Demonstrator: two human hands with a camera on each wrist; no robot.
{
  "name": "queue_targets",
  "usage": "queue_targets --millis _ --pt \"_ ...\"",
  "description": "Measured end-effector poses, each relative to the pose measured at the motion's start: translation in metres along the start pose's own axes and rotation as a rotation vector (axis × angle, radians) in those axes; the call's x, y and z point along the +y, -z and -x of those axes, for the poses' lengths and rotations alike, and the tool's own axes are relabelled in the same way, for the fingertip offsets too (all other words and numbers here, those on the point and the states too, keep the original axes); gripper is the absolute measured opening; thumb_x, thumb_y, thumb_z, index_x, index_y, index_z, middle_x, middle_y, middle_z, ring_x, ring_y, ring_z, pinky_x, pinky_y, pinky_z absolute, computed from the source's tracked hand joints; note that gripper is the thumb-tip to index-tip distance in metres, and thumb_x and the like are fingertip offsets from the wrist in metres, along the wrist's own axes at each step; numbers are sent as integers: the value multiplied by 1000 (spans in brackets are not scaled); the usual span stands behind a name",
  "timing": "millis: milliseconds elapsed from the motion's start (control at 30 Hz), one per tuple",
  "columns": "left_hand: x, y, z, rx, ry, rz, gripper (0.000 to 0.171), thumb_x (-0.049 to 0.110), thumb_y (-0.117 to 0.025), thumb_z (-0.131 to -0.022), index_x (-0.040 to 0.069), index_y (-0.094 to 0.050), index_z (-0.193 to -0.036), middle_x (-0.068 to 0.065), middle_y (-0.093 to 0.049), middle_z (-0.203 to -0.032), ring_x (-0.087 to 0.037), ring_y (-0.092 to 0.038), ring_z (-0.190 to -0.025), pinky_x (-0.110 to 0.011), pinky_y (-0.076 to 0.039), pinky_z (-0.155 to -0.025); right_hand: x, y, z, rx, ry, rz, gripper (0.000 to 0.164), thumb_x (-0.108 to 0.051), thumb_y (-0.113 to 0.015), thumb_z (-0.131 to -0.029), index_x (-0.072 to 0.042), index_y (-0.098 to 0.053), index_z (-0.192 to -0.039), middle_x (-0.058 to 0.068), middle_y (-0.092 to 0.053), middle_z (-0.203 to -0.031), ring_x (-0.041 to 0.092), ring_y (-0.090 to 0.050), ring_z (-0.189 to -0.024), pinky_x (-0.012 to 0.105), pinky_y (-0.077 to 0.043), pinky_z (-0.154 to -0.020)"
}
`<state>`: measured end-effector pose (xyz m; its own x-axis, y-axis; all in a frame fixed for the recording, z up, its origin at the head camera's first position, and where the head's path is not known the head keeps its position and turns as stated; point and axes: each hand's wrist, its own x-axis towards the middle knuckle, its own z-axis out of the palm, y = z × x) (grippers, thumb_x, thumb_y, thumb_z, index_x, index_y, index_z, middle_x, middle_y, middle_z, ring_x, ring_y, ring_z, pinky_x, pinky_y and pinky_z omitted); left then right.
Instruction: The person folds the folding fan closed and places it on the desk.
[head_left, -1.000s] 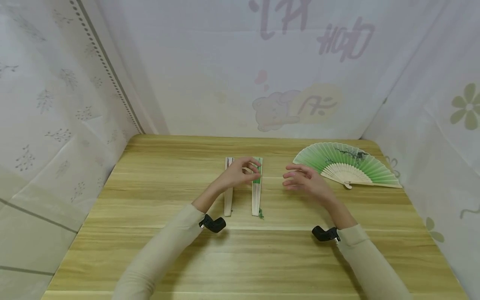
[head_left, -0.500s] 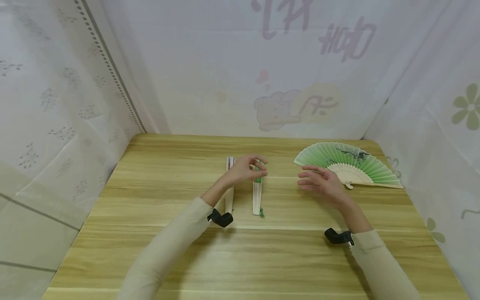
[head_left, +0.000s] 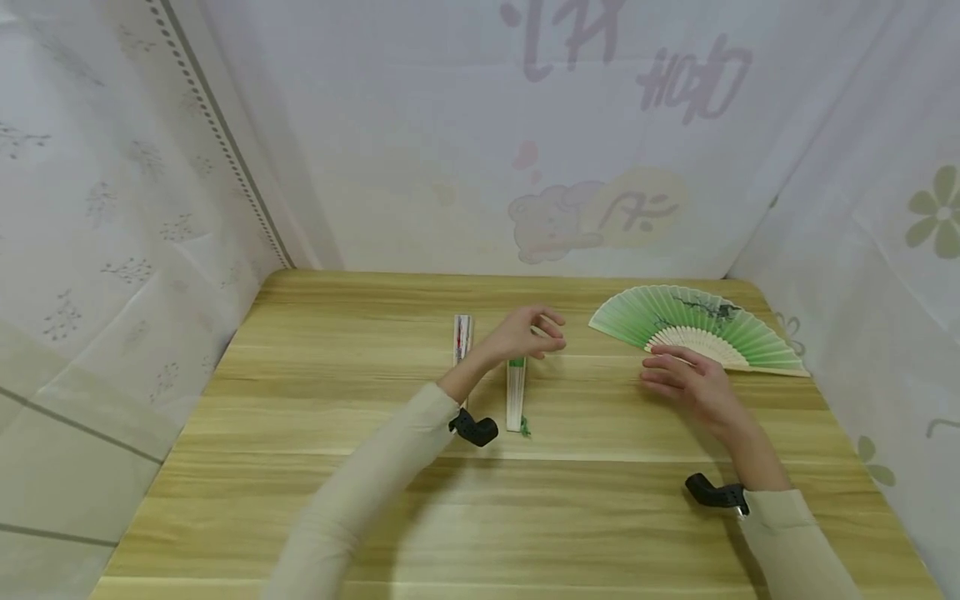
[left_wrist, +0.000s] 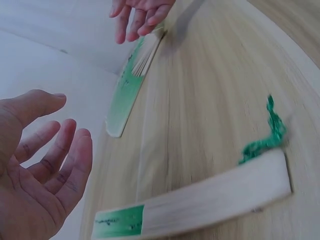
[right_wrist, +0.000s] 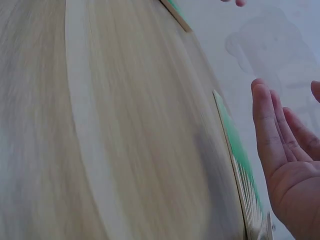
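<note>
Wood-grain table (head_left: 585,517): my left hand (head_left: 525,335) hovers near a folded green fan (head_left: 516,396), my right hand (head_left: 699,390) near a spread green fan (head_left: 693,321); both loose-fingered, gripping nothing.

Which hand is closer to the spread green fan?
Right. The right hand hovers close by the spread fan; the left hand is farther left, near the folded green fan.

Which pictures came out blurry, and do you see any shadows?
Head view: fairly clear, soft shadow on the table beside the left sleeve; left wrist view: green closed fan slightly blurred; right wrist view: wood grain smeared, dark shadow beside the open fan.
</note>
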<state>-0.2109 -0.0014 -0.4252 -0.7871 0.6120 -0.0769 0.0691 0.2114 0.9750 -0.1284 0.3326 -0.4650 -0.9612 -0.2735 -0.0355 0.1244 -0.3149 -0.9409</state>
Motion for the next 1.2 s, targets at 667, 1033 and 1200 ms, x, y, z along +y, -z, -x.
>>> queue_targets --millis 667,1033,1200 --pt "3 -22 -27 21 13 27 36 4 -73 -95 -3 -60 -128 -15 -65 -108 -45 -65 -101 -45 -59 -80 -9 44 40 61 -17 -201 33 0 -36 -110 7 -64 -125 21 -69 -118 31 -68 -108 40 -51 -95" --pt "0 -31 -39 33 -5 48 33 3 -73 -94 -3 -62 -125 -17 -66 -109 -44 -66 -101 -45 -59 -79 -14 49 48 73 4 -315 34 3 -33 -110 11 -62 -125 25 -67 -121 35 -67 -111 42 -48 -98" --pt "-7 -37 -48 84 23 34 36 3 -75 -92 -6 -63 -125 -15 -69 -104 -34 -70 -93 -33 -60 -68 -11 52 51 112 -14 -345 33 3 -35 -110 10 -65 -122 25 -68 -117 35 -67 -109 42 -47 -98"
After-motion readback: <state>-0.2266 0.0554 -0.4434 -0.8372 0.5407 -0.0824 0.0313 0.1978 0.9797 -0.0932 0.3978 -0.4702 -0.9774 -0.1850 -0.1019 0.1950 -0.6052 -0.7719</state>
